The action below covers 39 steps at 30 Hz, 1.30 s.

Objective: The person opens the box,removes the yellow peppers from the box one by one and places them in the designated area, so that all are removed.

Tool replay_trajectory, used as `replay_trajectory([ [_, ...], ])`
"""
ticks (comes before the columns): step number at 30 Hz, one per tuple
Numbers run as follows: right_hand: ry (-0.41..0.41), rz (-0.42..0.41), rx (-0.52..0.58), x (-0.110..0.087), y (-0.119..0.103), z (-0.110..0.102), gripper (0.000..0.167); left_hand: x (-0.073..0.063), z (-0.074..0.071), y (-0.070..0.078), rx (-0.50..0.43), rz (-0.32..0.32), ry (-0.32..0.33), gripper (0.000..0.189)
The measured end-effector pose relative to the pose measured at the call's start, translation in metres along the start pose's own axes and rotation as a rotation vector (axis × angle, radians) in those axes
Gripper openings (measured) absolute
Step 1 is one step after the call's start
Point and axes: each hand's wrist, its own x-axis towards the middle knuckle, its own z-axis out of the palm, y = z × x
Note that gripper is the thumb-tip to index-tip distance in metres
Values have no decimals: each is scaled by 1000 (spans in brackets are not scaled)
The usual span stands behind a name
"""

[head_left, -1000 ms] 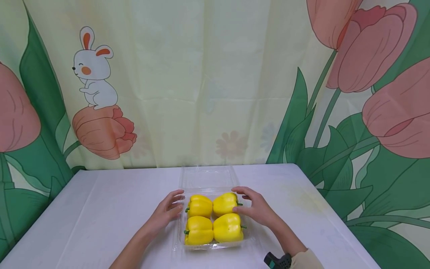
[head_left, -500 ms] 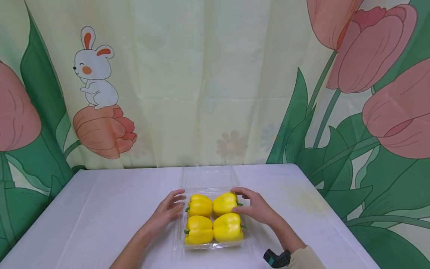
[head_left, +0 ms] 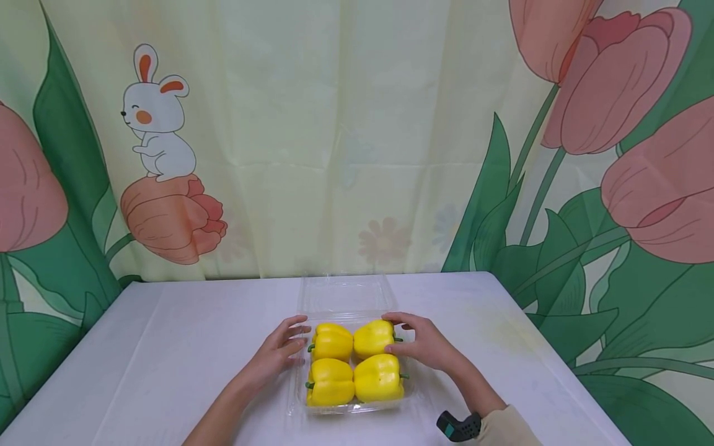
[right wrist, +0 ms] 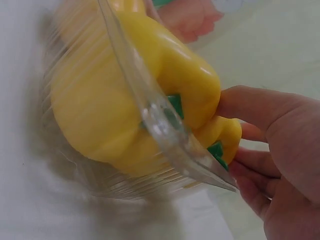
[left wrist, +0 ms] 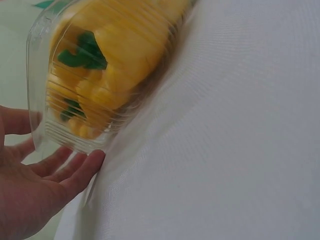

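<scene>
Several yellow bell peppers with green stems sit in an opened clear plastic clamshell container [head_left: 357, 408]. The right hand [head_left: 426, 344] pinches the far-right bell pepper [head_left: 372, 337], thumb on its near side and fingers behind. In the right wrist view, fingertips [right wrist: 240, 165] reach beyond the rim near a green stem. At the far-left corner is the left hand [left wrist: 47, 185], its loosely extended fingers resting against the container's ribbed outer wall. Beside it lie the far-left bell pepper [head_left: 332, 341] and the near-left bell pepper [head_left: 331, 381]; the near-right bell pepper [head_left: 379, 378] completes the row.
The container's clear lid [head_left: 346, 294] lies folded back, away from the person. Beneath everything is a table with a white cloth [head_left: 184, 347]. A curtain [head_left: 279, 124] printed with tulips and a rabbit hangs behind it. The right wrist wears a black device [head_left: 460, 427].
</scene>
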Motion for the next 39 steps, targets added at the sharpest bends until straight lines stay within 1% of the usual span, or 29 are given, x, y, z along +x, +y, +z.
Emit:
replay_trajectory([
  [7,7,-5,5,-1,1,2,56,-2,-1,-1,-12,0,-20,51],
  [14,25,-35,-34,0,4,2,53,-2,-3,-2,-18,14,-48,52],
  [24,73,-54,-11,-2,5,2,51,-1,-2,-2,-25,8,-53,52],
  [32,89,-56,9,-2,2,-1,52,1,-2,-1,-28,14,-63,52],
  [39,101,-53,21,-2,4,0,54,0,-1,-1,-37,20,-45,50],
])
